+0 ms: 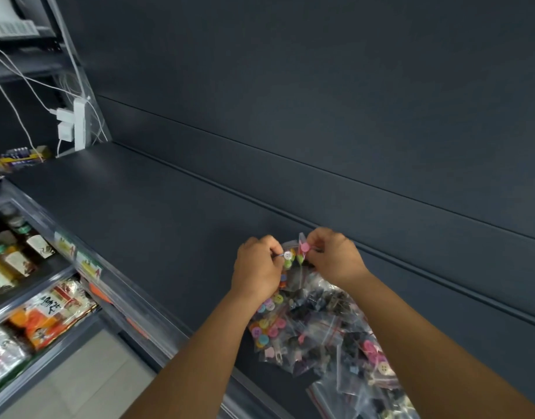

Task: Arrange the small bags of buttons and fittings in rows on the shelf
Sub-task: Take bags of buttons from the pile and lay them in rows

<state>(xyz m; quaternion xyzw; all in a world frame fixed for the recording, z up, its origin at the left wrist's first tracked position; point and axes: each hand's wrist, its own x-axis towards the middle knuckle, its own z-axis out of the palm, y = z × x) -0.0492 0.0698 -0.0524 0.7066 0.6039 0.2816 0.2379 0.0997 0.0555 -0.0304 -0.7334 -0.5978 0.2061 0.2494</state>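
Nearest, heaped on the dark grey shelf (175, 213): a pile of clear zip bags of coloured buttons and black fittings (314, 331). Beyond the pile's far edge, left hand (257, 267) and right hand (332, 255) pinching one small clear bag of bright buttons (293, 257) between them, equally near. Farther back, bare shelf awaiting rows.

Left grip (258, 267) and right grip (332, 255) both pinched shut.
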